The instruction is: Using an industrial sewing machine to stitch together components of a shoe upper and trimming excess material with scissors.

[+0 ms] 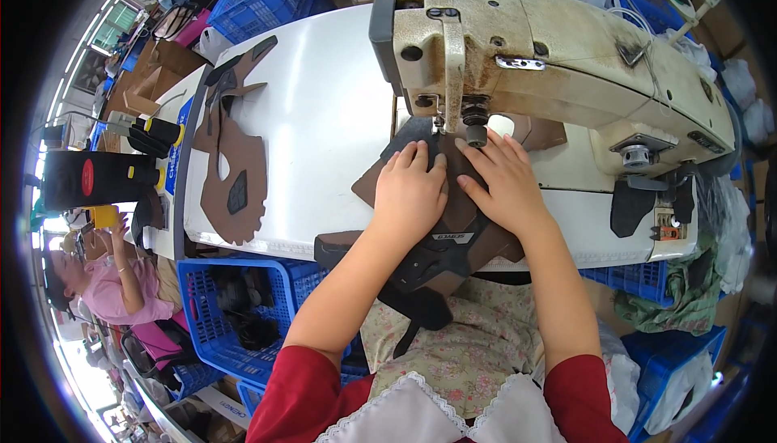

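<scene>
The soft-looking, flat workpiece of brown and black panels (460,215) lay mid-frame, its upper edge by the metal presser foot (439,124) of the worn cream sewing machine (518,34), its lower end hanging off the near edge of the glossy white table (312,111) twd the lap. L hand (411,188) and R hand (503,178) both rested palm-down on it, fingers extended, neither clenched nor pinching; R thumb stuck out twd the L.

Handling (judged by eye): prob. light, bendy, thicker at overlapped panels, not fragile, maybe a bit slick on the table. Best hold = flat fingertips either side of the foot, clear of the needle area, w/ the hanging end supported so it didn't drag.

Count: 1 machine, 1 workpiece under 2 hands; 1 brown-and-black cut-out shape (233,212) at centre-left, layers unclear; at least 1 loose black panel (631,207) at centre-right; blue plastic crates, min. 4, incl. 1 upper left (259,14) and 1 lower left (222,358), others part-hidden; 1 co-worker in a pink top (129,289), far left.
</scene>
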Demonstrator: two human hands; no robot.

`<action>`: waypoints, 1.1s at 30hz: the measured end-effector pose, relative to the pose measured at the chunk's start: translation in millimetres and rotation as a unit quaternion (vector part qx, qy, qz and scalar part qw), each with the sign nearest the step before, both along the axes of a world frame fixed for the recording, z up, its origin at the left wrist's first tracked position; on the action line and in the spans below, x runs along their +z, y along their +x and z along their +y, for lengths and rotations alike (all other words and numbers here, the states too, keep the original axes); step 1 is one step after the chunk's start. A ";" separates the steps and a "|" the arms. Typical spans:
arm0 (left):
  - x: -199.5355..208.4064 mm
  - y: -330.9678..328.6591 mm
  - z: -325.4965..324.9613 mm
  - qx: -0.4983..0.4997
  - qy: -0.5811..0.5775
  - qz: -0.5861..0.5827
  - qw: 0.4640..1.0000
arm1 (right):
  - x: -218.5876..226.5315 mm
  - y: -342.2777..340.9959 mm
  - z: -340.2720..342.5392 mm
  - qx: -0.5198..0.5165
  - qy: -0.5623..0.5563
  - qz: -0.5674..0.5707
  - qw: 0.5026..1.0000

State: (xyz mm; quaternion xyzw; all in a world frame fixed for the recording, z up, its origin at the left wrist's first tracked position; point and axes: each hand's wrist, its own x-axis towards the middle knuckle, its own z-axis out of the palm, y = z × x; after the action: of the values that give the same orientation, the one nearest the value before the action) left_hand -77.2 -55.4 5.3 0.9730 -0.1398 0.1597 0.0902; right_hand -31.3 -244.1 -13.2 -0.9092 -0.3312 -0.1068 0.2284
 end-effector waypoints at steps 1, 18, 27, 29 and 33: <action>-0.5 0.7 0.0 -0.002 0.001 -0.001 1.000 | -1.4 1.5 -0.5 0.000 0.000 -0.005 1.000; -1.7 17.6 4.5 -0.003 -0.028 0.007 1.000 | -2.1 15.5 0.1 0.000 -0.008 -0.020 1.000; -5.1 27.7 10.1 -0.016 -0.071 0.001 0.997 | -4.4 19.0 4.5 -0.015 -0.015 -0.028 0.999; -0.2 27.7 11.4 -0.022 -0.070 -0.016 0.997 | -2.0 18.6 5.1 -0.013 -0.008 -0.057 0.998; 15.4 18.6 8.2 -0.004 -0.097 0.059 0.994 | 14.3 14.7 -4.6 0.026 -0.005 -0.008 1.000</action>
State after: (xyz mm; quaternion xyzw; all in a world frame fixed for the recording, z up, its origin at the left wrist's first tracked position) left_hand -58.6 -47.2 20.7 0.9668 -0.1223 0.1145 0.1932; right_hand -16.7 -248.7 1.1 -0.9006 -0.3568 -0.1062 0.2244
